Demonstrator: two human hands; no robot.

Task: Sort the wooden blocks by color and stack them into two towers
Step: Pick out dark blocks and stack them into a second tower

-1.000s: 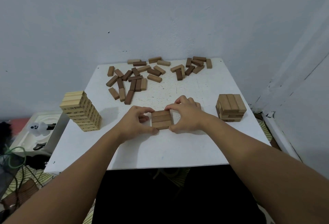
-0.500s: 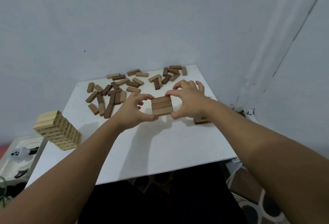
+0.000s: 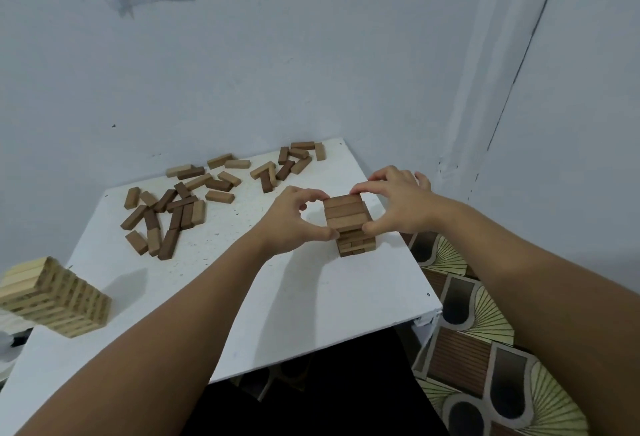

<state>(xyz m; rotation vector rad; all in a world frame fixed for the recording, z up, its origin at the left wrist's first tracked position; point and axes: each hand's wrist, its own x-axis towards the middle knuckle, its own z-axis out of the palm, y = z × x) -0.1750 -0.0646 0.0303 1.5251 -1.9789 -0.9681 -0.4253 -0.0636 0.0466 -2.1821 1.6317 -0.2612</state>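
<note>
A row of three brown blocks (image 3: pixel 347 211) lies side by side between my two hands. My left hand (image 3: pixel 290 221) pinches its left side with thumb and forefinger. My right hand (image 3: pixel 394 203) pinches its right side the same way. The row sits just on top of the short brown tower (image 3: pixel 356 245) near the table's right edge; whether it rests on it I cannot tell. A taller pale tower (image 3: pixel 55 297) stands at the table's left edge.
Several loose brown blocks (image 3: pixel 166 217) lie scattered over the far left of the white table (image 3: pixel 277 314), with another small heap (image 3: pixel 287 162) at the far right by the wall. A patterned floor mat (image 3: pixel 485 349) lies to the right.
Both hands lifted the row of three brown blocks from the table's middle and carried it right, onto the brown tower. The camera turned to the right.
</note>
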